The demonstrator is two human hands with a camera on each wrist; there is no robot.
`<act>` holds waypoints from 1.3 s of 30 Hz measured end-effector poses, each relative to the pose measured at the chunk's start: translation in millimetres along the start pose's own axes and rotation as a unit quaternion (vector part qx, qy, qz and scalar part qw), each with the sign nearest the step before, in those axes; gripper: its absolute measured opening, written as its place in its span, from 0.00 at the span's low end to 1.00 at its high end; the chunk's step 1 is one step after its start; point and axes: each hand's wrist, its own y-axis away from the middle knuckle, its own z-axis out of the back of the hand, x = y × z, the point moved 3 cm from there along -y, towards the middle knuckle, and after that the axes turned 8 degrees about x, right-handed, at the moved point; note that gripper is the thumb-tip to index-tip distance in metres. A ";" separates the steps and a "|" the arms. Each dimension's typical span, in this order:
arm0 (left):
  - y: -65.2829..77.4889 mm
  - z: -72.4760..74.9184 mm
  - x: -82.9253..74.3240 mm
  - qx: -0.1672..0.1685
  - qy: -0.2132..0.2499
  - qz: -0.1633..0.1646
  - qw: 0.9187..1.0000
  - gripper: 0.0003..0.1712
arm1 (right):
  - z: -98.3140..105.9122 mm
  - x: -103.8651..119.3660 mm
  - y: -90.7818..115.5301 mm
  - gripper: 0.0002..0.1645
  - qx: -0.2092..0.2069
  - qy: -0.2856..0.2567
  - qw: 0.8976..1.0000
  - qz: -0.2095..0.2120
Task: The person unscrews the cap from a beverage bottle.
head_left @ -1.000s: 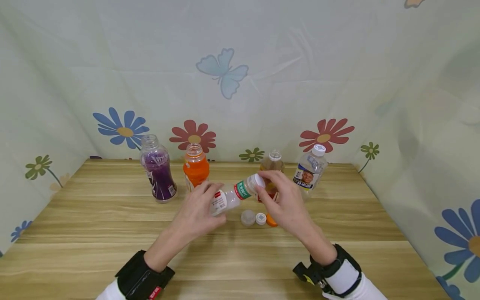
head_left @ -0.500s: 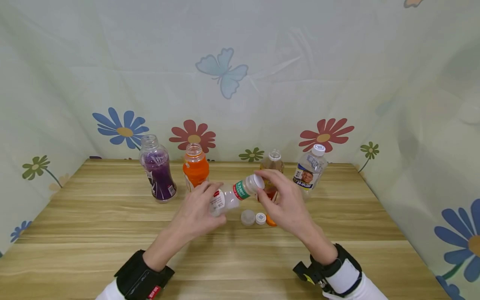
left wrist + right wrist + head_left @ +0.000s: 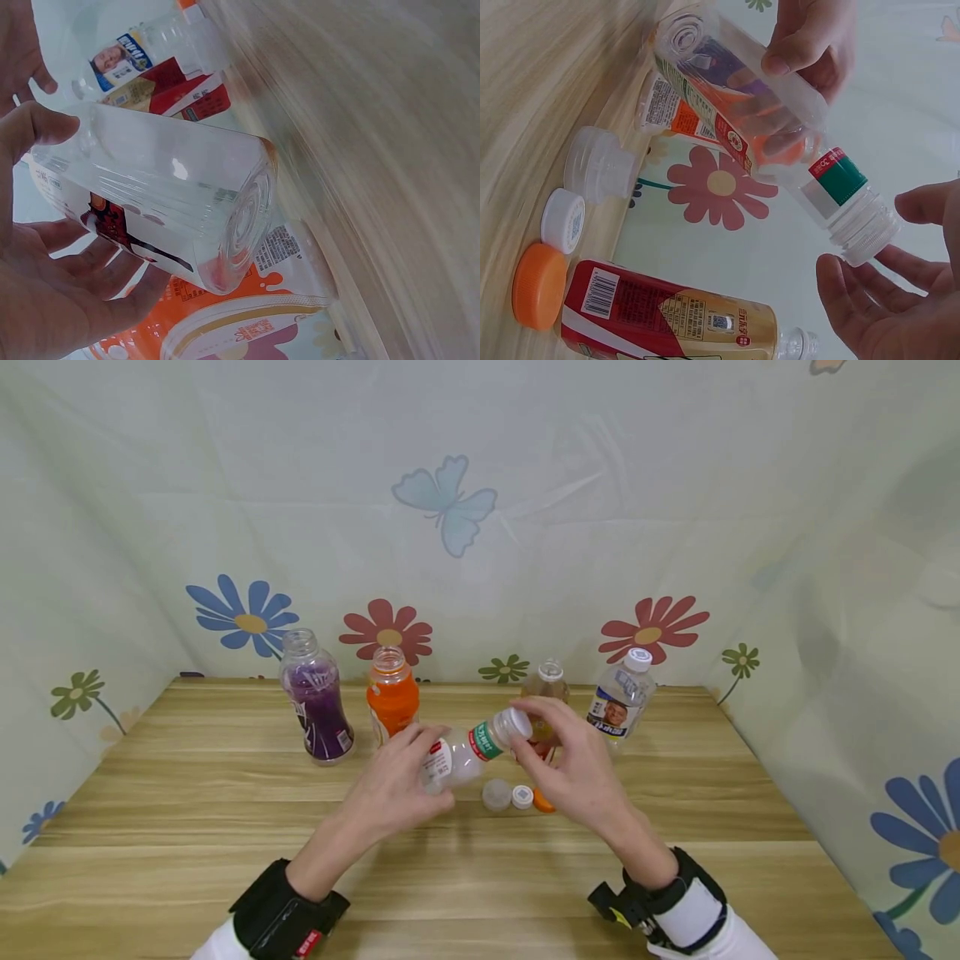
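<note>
A clear plastic bottle (image 3: pixel 459 758) with a green and red neck band is held tilted above the table, neck up to the right. My left hand (image 3: pixel 392 783) grips its body, thumb on one side and fingers on the other in the left wrist view. At the neck, my right hand (image 3: pixel 576 767) pinches the whitish bottle cap (image 3: pixel 517 724) between thumb and forefinger. In the right wrist view the ridged cap (image 3: pixel 866 229) sits at the end of the neck, fingertips at its sides. Little or no liquid shows inside the bottle.
Behind stand an uncapped purple-drink bottle (image 3: pixel 322 714), an uncapped orange-drink bottle (image 3: pixel 393 703), a bottle of brownish drink (image 3: pixel 546 687) and a clear bottle (image 3: pixel 619 702) with a white cap. A translucent cap (image 3: pixel 497 795), white cap (image 3: pixel 522 797) and orange cap (image 3: pixel 542 802) lie on the table (image 3: pixel 465 893).
The bottle and both hands stay in nearly the same place. The right fingers and the cap shift only slightly.
</note>
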 end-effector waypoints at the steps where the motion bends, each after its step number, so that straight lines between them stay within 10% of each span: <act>1: -0.1 -0.1 -0.1 0.000 0.000 0.000 1.000 0.43 | -0.1 -0.2 0.1 0.23 -0.001 0.000 1.000 -0.004; 15: 0.5 0.0 -0.1 -0.006 -0.003 -0.004 1.000 0.42 | 0.0 -3.5 1.5 0.18 -0.003 0.011 0.997 -0.073; 39: -0.6 -1.7 2.3 -0.003 0.021 0.002 1.000 0.45 | 0.5 1.0 -0.3 0.22 0.010 0.032 0.999 0.005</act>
